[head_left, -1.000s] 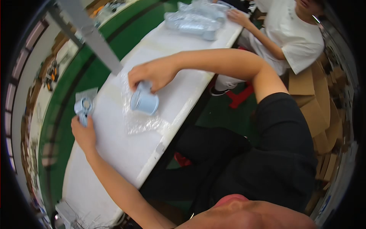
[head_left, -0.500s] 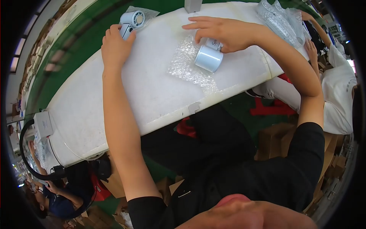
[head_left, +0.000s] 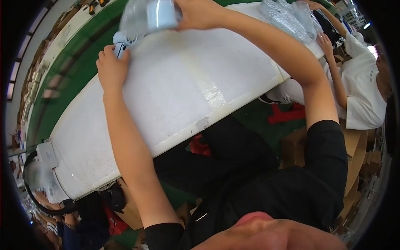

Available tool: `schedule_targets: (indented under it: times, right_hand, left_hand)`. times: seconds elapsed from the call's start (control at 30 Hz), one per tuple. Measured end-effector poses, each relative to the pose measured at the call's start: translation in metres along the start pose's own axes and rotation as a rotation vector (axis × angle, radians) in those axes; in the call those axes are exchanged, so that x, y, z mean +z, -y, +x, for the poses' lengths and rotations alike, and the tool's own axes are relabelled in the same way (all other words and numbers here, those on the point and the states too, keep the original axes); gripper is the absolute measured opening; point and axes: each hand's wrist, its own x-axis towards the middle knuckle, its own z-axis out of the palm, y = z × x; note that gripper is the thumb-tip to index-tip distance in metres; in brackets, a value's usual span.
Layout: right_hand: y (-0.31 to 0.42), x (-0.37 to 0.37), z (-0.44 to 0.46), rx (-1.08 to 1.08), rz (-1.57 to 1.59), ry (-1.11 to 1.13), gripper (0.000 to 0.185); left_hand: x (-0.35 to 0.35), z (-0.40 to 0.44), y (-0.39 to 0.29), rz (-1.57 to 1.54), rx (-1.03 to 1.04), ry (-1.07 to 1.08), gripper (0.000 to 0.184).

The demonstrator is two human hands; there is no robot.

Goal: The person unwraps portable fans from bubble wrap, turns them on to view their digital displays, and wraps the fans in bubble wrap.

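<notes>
At the table's far edge, my left hand (head_left: 112, 68) is closed round the handle of a light blue device (head_left: 120, 41) with a round head. My right hand (head_left: 198, 14) grips a second light blue device (head_left: 162, 15), held over the far edge at the top of the view; its fingertips are partly hidden. Clear, motion-blurred plastic wrap (head_left: 134, 18) hangs beside this device, just above the one in my left hand.
The white table (head_left: 166, 91) curves across the view. Bubble-wrapped items (head_left: 289, 21) lie at its far right, near a person in a white shirt (head_left: 362, 79). A white box (head_left: 47, 155) and black curved tube (head_left: 31, 187) are at the left end, beside other people.
My right hand has carried its device left and away from me, up to my left hand. The bubble wrap sheet has left its spot mid-table. My left hand still holds its device.
</notes>
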Motion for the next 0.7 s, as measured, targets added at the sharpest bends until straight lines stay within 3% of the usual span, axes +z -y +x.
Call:
schedule_targets:
  times: [0.07,0.17,0.3,0.43,0.5,0.53,0.7]
  right_hand:
    - [-0.007,0.011,0.047,0.194,0.348,0.074,0.061]
    - [-0.013,0.046,0.116,0.071,0.412,0.045,0.062]
    - [0.022,0.048,0.134,0.291,-0.117,-0.668,0.062]
    - [-0.041,0.062,0.173,0.466,-0.284,-0.39,0.056]
    - [-0.047,0.063,0.161,0.49,-0.205,-0.398,0.044]
    - [-0.049,0.073,0.169,0.581,-0.352,-0.422,0.042]
    - [-0.059,0.078,0.171,0.367,-0.594,-0.545,0.044]
  left_hand:
    - [-0.001,0.003,0.009,0.065,-0.015,-0.028,0.047]
    - [-0.002,0.006,0.031,0.104,-0.118,-0.167,0.047]
    - [0.0,0.009,0.059,0.141,-0.194,-0.306,0.047]
    - [0.005,0.011,0.06,0.149,-0.172,-0.344,0.046]
    - [0.007,0.011,0.057,0.157,-0.171,-0.371,0.046]
    - [0.006,0.012,0.055,0.15,-0.162,-0.388,0.046]
    - [-0.002,0.012,0.047,0.103,-0.206,-0.28,0.048]
